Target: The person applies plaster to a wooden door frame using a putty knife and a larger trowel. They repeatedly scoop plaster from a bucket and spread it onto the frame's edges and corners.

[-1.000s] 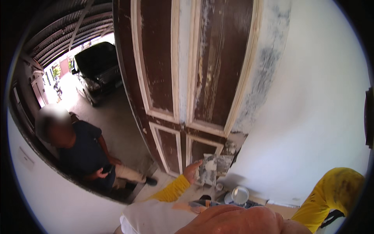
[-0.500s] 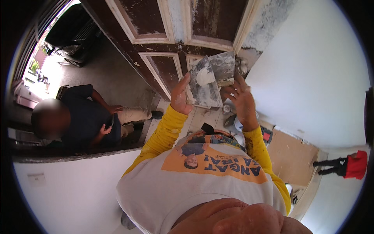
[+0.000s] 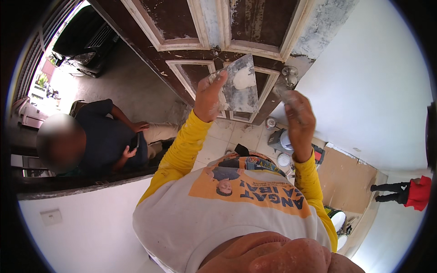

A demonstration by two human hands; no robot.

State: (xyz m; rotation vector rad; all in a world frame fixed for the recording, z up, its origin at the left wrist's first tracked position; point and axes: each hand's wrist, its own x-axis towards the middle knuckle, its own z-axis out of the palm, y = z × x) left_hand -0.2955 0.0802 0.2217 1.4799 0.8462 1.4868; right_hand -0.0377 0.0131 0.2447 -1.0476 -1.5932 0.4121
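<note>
My left hand (image 3: 210,96) grips a flat, smeared metal putty blade (image 3: 239,101) by its left edge. A dab of white putty (image 3: 244,78) sits on its face. To the right, my right hand (image 3: 300,119) is closed, its fingers slightly blurred. A second putty blade (image 3: 283,93) pokes out from them, turned almost edge-on and hard to make out. The two blades are apart. Ahead of both hands stands a dark brown panelled door (image 3: 170,59) with whitish, patched mouldings and a metal knob (image 3: 290,75).
At the left, a person (image 3: 107,132) in dark clothes holds a phone by the doorway, with a dark car (image 3: 84,41) beyond. Buckets (image 3: 284,141) and a cardboard sheet (image 3: 346,182) lie on the right floor. Another person in red (image 3: 418,193) stands far right.
The blades, overlapping half a second ago, are now separate. My right hand has moved right, away from the left-hand blade, which now shows its putty-covered face alone.
</note>
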